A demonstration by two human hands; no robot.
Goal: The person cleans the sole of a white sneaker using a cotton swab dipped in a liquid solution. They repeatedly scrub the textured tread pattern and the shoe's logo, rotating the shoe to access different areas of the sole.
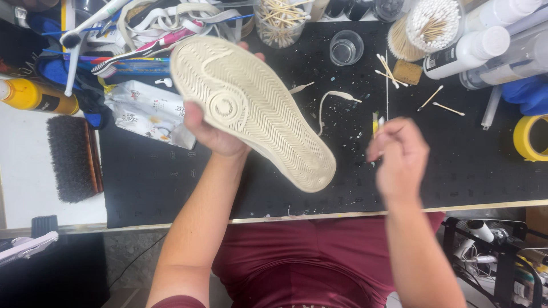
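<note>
Nearest the head camera, the right hand hovers blurred over the black mat, fingers pinched together on a thin stick, seemingly a cotton swab. The left hand grips a shoe from beneath, fingers wrapped round its upper, the cream sole turned up and tilted above the mat. To clean the tread well, hold the shoe steady and work the tip along each groove. Loose swabs, a brush and bottles lie around.
</note>
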